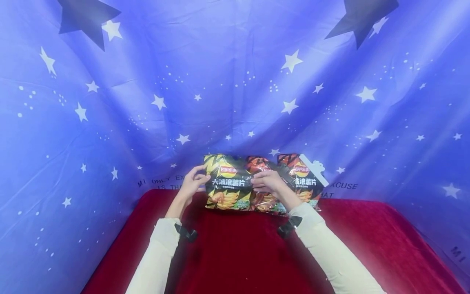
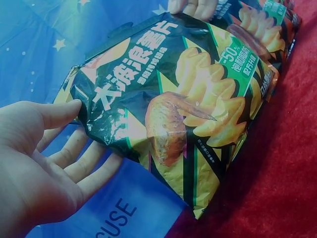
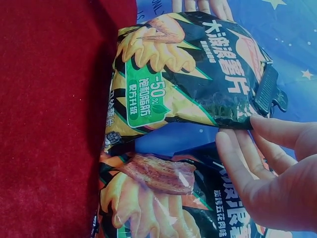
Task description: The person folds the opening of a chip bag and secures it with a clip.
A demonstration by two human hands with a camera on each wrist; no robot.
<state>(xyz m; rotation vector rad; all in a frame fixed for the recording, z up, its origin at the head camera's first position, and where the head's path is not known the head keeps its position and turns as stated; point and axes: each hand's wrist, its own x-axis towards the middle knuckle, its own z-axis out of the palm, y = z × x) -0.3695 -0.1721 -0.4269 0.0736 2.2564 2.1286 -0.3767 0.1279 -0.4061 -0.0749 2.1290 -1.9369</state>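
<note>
A yellow-and-black bag of potato chips (image 1: 228,198) stands upright at the table's back edge, its printed front toward me. My left hand (image 1: 190,185) pinches its left side, thumb on the front and fingers reaching behind. On the opposite side my right hand (image 1: 269,182) pinches the bag's edge, the thumb near the top corner. A black clip (image 3: 267,91) sits on the bag's top edge, close to the right thumb. Just right of this bag is a red-and-black chip bag (image 3: 158,198), partly hidden in the head view by my right hand.
Farther right stands another red-and-black chip bag (image 1: 306,182) with a white clip (image 1: 316,169) slanting across its top corner. Red velvety cloth (image 1: 235,253) covers the table. A blue star-printed curtain (image 1: 235,81) hangs directly behind the bags.
</note>
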